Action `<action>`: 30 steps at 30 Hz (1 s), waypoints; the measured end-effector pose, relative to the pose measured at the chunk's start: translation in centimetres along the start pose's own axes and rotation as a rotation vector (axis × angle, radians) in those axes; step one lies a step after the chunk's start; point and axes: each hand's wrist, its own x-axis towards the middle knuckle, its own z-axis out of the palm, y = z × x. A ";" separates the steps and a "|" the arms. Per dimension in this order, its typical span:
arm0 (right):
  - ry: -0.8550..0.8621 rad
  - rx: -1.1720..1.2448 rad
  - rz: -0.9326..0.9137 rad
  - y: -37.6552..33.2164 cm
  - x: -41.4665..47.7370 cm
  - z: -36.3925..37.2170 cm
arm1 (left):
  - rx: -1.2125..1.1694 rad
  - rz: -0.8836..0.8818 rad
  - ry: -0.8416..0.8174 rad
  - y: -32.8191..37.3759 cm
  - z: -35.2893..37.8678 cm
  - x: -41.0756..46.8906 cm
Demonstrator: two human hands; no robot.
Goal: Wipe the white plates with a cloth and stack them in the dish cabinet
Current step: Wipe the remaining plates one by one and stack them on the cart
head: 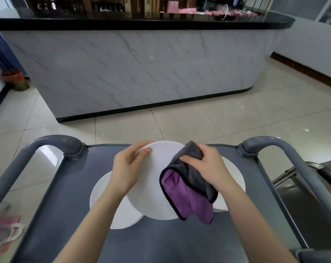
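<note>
Pale floor tiles [236, 118] stretch back to a long counter [132, 69] with a grey marble-patterned front and a black top, where pink boxes [180, 8] sit. A red basket [14, 80] stands on the floor at the far left.

Close to the viewer is a grey cart [69, 196] with a curved handle rail on each side. A person stands at it, with only bare forearms and hands showing.

The left hand [125, 168] holds a white plate [153, 179] above the cart's top, tilted toward the person. The thumb lies on the plate's face near its upper left rim, and the fingers curl round behind the edge.

The right hand [204, 166] grips a cloth [187, 196], grey on one side and purple on the other, against the plate's right side. Its fingers are bunched together in the fabric, and the loose end hangs over the plate's lower right edge.

A second plate [104, 202] lies flat on the cart under the left wrist. A third plate [235, 177] lies flat beneath the right hand.
</note>
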 end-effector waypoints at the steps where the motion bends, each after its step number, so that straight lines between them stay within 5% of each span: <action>1: 0.062 0.123 0.059 0.8 -0.6 0.3 | -0.091 -0.074 0.117 -0.2 0.2 -0.3; 3: 0.184 0.385 0.221 2.1 -2.1 1.6 | -0.267 -0.255 0.322 -0.4 1.0 -1.0; 5: 0.266 0.496 0.341 3.0 -2.9 2.7 | -0.314 -0.363 0.348 -0.7 1.4 -1.4; 8: 0.237 0.385 0.268 3.2 -2.5 1.6 | -0.178 -0.277 0.121 -1.2 0.1 -0.7; 13: -0.091 -0.128 -0.096 -0.3 -0.1 -0.4 | 0.167 0.043 -0.236 0.2 -1.0 1.3; 17: 0.008 -0.041 -0.065 -1.4 0.9 -0.6 | 0.063 0.015 -0.053 0.7 -0.3 0.8; 23: 0.210 0.426 0.253 1.7 -2.7 1.5 | -0.383 -0.345 0.373 -0.2 1.9 -1.1; 26: 0.311 0.439 0.323 3.2 -3.7 2.4 | -0.263 -0.397 0.264 -1.0 2.0 -1.3; 30: 0.394 0.006 0.048 3.4 -4.0 1.8 | 0.050 -0.353 0.170 -1.8 0.5 -1.0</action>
